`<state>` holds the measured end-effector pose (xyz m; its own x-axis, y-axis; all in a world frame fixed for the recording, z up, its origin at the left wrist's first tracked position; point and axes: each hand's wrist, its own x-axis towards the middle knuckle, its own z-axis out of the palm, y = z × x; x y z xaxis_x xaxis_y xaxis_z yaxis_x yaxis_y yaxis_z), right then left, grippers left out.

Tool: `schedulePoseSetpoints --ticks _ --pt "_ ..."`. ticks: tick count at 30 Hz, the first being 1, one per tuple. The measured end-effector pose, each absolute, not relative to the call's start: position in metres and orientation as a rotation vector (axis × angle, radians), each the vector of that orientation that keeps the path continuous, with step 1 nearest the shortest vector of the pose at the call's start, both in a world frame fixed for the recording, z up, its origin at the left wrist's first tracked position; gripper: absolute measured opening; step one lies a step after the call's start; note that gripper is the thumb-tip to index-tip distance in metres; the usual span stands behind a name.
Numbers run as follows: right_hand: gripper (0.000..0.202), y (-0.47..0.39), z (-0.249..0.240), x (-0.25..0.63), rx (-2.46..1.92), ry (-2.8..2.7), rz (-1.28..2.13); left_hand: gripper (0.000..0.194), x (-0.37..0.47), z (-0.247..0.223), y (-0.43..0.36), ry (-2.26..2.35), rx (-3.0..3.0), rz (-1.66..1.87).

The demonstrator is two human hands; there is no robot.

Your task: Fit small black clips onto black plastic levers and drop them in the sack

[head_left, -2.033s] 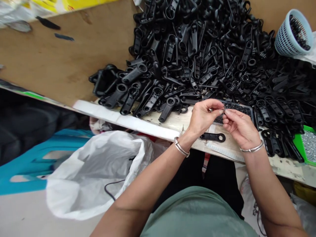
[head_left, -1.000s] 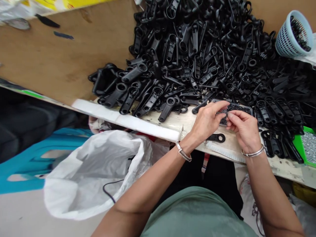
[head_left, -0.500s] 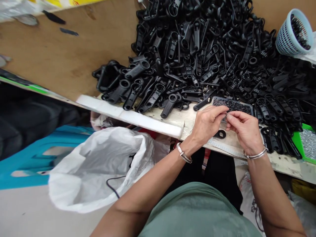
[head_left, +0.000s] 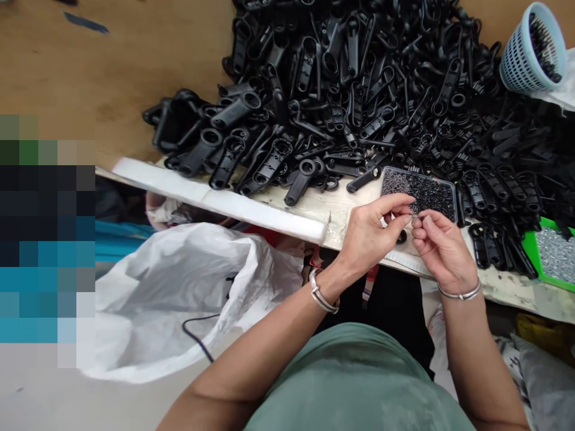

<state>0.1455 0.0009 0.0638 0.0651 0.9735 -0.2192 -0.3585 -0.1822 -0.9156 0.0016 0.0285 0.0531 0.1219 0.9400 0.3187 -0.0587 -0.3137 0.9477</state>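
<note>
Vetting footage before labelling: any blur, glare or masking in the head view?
Head view: left edge masked by coarse pixel blocks; light soft, no harsh glare; black parts at right merge into shadow; detail between left hand and right hand too small to read.

From my remote station I view 1 operator body. Torso covering: 1 muted green top [head_left: 359,374], plain fabric, lightly creased. Lower garment: black trousers [head_left: 398,311]. Left hand [head_left: 371,230]: bare; wrist fitted with 1 silver-coloured left bangle [head_left: 319,293], rounded profile, raised joint. Right hand [head_left: 442,246]: bare; wrist fitted with 1 slim silver-coloured right bangle [head_left: 460,296].
</note>
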Motion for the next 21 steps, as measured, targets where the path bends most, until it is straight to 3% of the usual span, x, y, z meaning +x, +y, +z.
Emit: schedulePoseSetpoints --ticks 13,21 --pt "0.016 -0.015 0.059 0.140 -1.180 -0.825 1.140 0.029 0.004 0.052 0.023 0.913 1.507 1.326" --pt "0.019 -0.016 0.050 0.139 -1.237 -0.953 0.898 0.031 0.004 0.048 0.022 0.920 1.596 1.338"
